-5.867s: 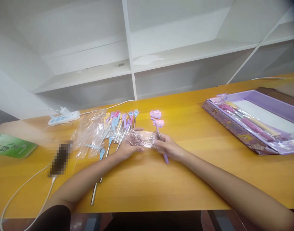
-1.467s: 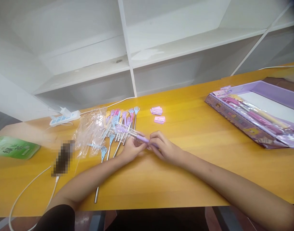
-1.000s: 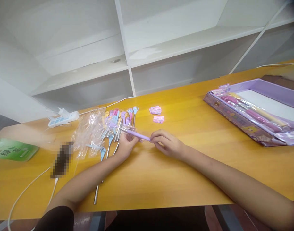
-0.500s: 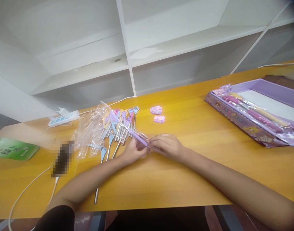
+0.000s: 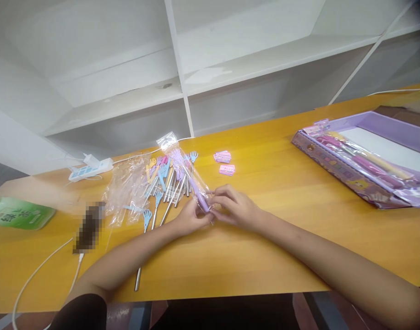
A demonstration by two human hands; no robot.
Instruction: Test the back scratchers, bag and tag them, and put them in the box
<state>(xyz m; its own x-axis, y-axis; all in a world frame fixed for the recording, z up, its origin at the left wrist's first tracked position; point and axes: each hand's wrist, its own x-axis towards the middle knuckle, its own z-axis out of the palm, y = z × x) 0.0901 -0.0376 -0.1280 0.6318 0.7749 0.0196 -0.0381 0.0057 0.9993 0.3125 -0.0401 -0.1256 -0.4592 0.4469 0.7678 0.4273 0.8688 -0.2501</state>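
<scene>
A purple back scratcher [image 5: 197, 189] lies inside a clear plastic bag [image 5: 167, 139], its hand-shaped head pointing away to the upper left. My left hand [image 5: 192, 217] is closed around the handle end. At the same end, the fingers of my right hand [image 5: 236, 205] pinch the edge of the bag. Beyond my left hand is a pile of back scratchers [image 5: 165, 176] with blue, yellow, pink and purple heads and metal rods. Loose clear bags [image 5: 125, 188] lie to the left of the pile.
Two small stacks of pink cards [image 5: 226, 170] lie past my right hand. A purple box [image 5: 347, 176] with bagged scratchers stands at the right. On the left are a power strip [image 5: 91, 170], a green packet [image 5: 22, 213], a blurred dark object and a white cable. White shelving [image 5: 185, 105] rises behind.
The bagged purple scratcher has turned more upright in view, and its bag's far end now shows clearly above the pile. My right fingers have shifted and spread slightly at the near end.
</scene>
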